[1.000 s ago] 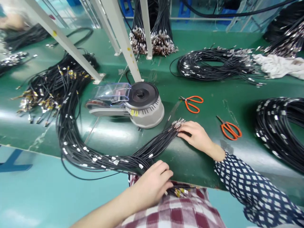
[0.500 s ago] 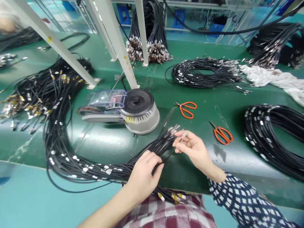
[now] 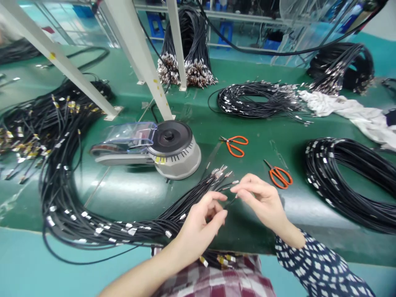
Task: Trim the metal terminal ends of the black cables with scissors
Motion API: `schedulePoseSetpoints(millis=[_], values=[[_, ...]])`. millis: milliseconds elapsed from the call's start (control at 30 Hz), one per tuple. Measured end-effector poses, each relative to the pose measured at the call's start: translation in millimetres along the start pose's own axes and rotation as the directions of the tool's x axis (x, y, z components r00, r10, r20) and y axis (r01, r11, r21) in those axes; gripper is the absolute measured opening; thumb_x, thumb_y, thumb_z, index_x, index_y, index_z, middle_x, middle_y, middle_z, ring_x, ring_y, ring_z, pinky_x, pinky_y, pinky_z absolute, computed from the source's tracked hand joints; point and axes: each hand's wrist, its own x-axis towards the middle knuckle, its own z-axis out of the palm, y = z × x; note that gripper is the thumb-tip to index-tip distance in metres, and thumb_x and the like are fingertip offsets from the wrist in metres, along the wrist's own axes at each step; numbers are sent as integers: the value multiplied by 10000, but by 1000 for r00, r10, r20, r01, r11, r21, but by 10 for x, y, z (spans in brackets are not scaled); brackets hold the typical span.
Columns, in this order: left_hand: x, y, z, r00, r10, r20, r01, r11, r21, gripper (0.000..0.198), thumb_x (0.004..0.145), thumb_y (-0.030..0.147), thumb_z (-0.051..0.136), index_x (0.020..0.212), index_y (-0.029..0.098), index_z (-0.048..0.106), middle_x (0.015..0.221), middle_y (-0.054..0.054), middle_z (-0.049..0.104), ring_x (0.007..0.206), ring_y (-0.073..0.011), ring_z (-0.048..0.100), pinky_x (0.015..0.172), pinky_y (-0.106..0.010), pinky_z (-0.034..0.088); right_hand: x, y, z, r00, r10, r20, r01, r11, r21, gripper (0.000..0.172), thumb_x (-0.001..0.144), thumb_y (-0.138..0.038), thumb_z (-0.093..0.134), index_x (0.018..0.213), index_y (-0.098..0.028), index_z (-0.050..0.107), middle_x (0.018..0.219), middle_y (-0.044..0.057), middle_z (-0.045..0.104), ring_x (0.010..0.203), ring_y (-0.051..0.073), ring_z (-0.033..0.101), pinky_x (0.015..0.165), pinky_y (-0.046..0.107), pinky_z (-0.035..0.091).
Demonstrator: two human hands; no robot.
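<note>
left hand (image 3: 198, 227), right hand (image 3: 262, 202): both grips pinch one cable (image 3: 230, 201) | scissors (image 3: 236, 145): two

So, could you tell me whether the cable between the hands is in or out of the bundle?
Out at this end: the left hand and right hand pinch the cable apart from the bundle.

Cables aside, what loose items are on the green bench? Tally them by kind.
Orange-handled metal scissors: 2
Round grey tape dispenser: 1
Crumpled white cloth: 1
Total: 4
</note>
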Motion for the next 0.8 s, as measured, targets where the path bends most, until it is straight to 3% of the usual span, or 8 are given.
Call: schedulePoseSetpoints(millis=[133, 200, 300, 400, 533, 600, 700, 800], values=[[170, 15, 191, 1000, -27, 6, 28, 986, -163, 191, 851, 290, 651, 974, 154, 599, 643, 33, 585, 460, -61, 440, 434, -181, 344, -31, 183, -299, 995, -27, 101, 35, 996, -79, 211, 926, -370, 612, 940, -251, 785, 829, 41, 640, 764, 166, 632, 677, 296, 536], [234, 2, 249, 999, -7, -44, 0, 988, -156, 155, 820, 275, 682, 866, 130, 656, 571, 35, 566, 468, -60, 452, 465, -179, 365, -44, 392, -597, 1000, 16, -26, -24, 946, -322, 245, 922, -398, 598, 965, -222, 764, 957, 78, 683, 851, 204, 646, 758, 346, 538], [255, -11, 273, 994, 27, -102, -39, 992, -117, 151, 781, 257, 717, 839, 119, 742, 625, -11, 651, 530, -78, 515, 523, -190, 423, -97, 731, -1063, 976, 90, -200, -216, 551, -806, 291, 891, -381, 583, 1017, -172, 743, 1016, 127, 702, 938, 283, 640, 882, 441, 502], [228, 14, 265, 992, 73, -103, -80, 995, -61, 145, 779, 231, 711, 854, 137, 792, 765, -66, 748, 635, -120, 616, 598, -211, 485, -165, 940, -1328, 955, 160, -251, -297, 455, -840, 360, 898, -319, 496, 1090, -120, 726, 1008, 178, 692, 868, 324, 658, 808, 484, 508], [203, 63, 219, 977, 172, -123, -163, 984, 77, 138, 796, 198, 683, 836, 154, 807, 808, -79, 756, 720, -150, 661, 630, -215, 496, -177, 907, -1365, 946, 254, -200, -308, 512, -802, 334, 868, -292, 486, 1060, -157, 724, 974, 140, 704, 823, 287, 684, 754, 426, 531], [191, 76, 174, 961, 237, -144, -208, 959, 192, 142, 808, 197, 672, 828, 155, 806, 717, -54, 702, 617, -116, 587, 541, -199, 433, -163, 779, -1297, 938, 327, -112, -304, 625, -719, 341, 902, -334, 463, 1089, -162, 690, 998, 130, 710, 849, 252, 692, 755, 376, 544], [153, 87, 102, 930, 339, -145, -269, 893, 361, 138, 815, 180, 668, 829, 165, 804, 590, 4, 553, 535, -88, 456, 502, -201, 364, -170, 513, -1097, 847, 498, 185, -444, 855, -267, 406, 940, -489, 490, 1137, -161, 625, 1010, 133, 704, 828, 208, 680, 700, 315, 538], [90, 108, 54, 908, 396, -138, -301, 845, 443, 124, 818, 166, 673, 824, 162, 797, 583, 20, 495, 542, -87, 447, 508, -198, 358, -213, 255, -857, 764, 508, 399, -589, 801, 107, 478, 834, -630, 626, 938, -163, 634, 858, 87, 680, 658, 140, 597, 575, 249, 467]])
